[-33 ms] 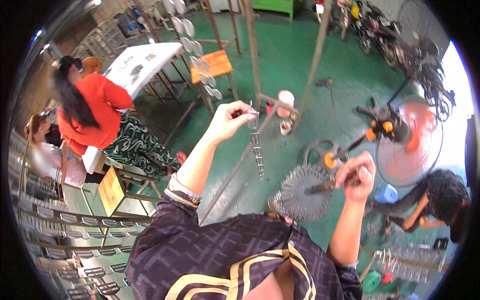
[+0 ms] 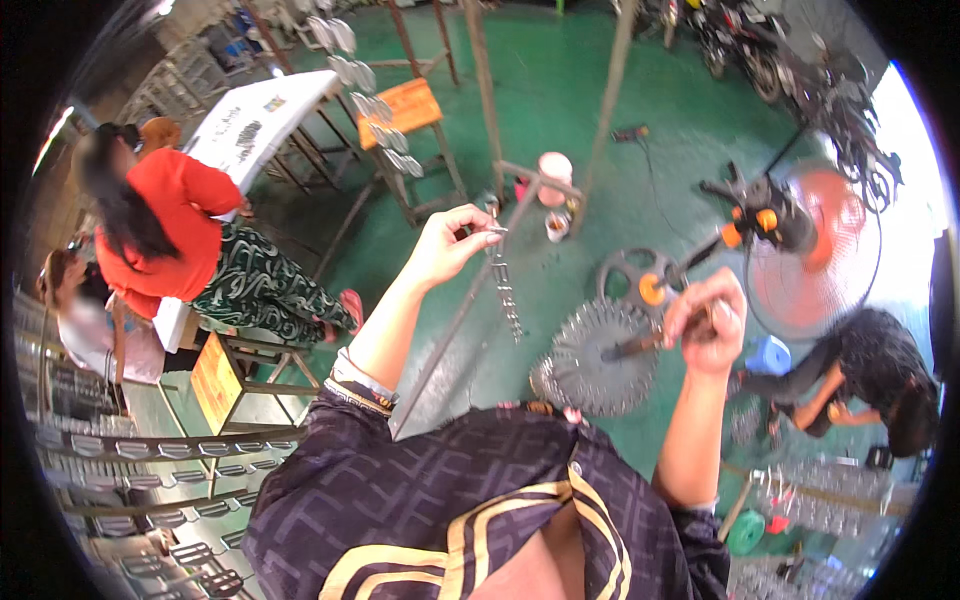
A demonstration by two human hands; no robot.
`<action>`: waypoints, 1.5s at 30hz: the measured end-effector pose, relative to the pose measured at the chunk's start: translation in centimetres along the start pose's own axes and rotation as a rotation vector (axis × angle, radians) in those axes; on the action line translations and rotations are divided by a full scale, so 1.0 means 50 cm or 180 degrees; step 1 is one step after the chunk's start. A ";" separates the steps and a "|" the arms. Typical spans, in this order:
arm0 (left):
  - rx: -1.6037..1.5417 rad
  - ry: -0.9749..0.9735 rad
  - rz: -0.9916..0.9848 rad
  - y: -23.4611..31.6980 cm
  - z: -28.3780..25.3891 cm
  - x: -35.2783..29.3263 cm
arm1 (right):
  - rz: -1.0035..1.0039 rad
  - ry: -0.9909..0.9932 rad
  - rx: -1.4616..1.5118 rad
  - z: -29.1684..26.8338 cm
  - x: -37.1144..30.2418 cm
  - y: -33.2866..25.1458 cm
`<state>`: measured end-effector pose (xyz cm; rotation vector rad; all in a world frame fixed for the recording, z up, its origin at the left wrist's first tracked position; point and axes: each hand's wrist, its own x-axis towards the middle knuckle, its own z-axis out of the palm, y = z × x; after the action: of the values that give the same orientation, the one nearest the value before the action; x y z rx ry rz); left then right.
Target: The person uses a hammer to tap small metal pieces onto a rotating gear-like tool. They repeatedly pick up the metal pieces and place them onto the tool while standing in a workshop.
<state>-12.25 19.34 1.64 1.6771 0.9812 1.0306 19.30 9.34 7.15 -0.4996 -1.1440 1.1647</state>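
Observation:
My left hand [image 2: 455, 245] is closed in a pinch, thumb against forefinger, on the upper end of a hanging string of small metal links [image 2: 506, 290]. The string dangles below the fingertips, beside a slanting metal bar. My right hand [image 2: 708, 325] is wrapped round a brown brush-like tool [image 2: 632, 348], its darker flat end pointing left. Its exact kind is too blurred to tell. Below that tool lies a round grey disc [image 2: 590, 385] ringed with many small metal pieces; the tool looks apart from it, though I cannot be sure.
A standing fan [image 2: 815, 250] is at the right, beside a crouching person [image 2: 860, 380]. A pink bucket [image 2: 555, 170] and a small cup [image 2: 557, 228] stand by the metal frame [image 2: 485, 100]. At left, a person in red [image 2: 170, 220] works near a white table [image 2: 290, 90]. Racks of metal parts [image 2: 180, 510] hang at lower left.
The whole view has shifted slightly, so the surroundings sit a little higher and further left. My left hand is a bit lower against the metal frame; both hands keep their grips.

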 end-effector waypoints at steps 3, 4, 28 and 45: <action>0.0439 -0.0278 0.0160 -0.092 0.056 -0.047 | -0.0003 -0.0194 0.0007 -0.003 0.006 -0.002; 0.0446 -0.0358 0.0068 -0.109 0.074 -0.061 | -0.0021 -0.0170 0.0149 -0.005 0.007 0.001; 0.1585 -0.1610 0.0066 -0.272 0.231 -0.180 | 0.0033 -0.0721 0.0388 0.003 0.000 0.007; 0.2269 0.1485 0.1049 0.050 -0.181 0.142 | 0.0099 -0.0514 0.0703 0.012 -0.003 0.007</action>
<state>-17.86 27.78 7.64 2.2846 1.5367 1.4392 18.60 9.20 7.01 -0.2584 -1.1308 1.3594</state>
